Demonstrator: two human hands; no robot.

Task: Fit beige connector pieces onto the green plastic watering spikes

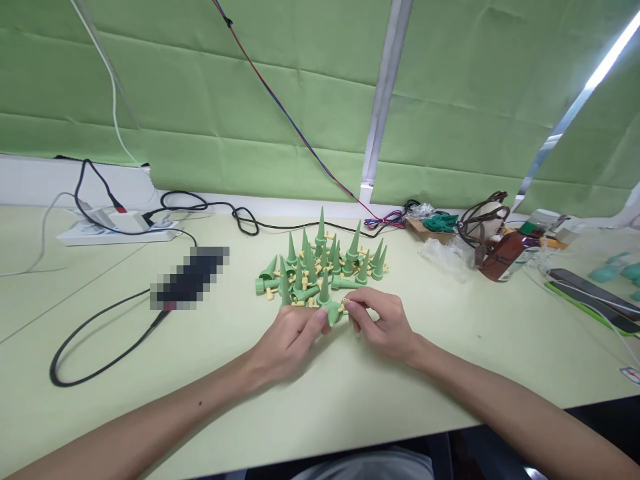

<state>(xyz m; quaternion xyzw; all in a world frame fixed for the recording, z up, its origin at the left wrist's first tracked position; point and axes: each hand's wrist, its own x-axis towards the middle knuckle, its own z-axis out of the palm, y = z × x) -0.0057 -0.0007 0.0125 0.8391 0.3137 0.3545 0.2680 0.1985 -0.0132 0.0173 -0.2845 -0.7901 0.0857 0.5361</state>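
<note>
Pinching one green spike (pixel 332 313) between thumb and fingers, the left hand (pixel 291 335) sits at the near edge of the pile (pixel 311 268) (more than a dozen spikes, too overlapped for an exact count). The held spike lies at that hand's fingertips, between it and the right hand (pixel 384 327), whose thumb and finger narrow on one small yellow tap (pixel 343 307). One brown bottle (pixel 506 257) is well right of the pile; one power strip (pixel 123 236), well left.
</note>
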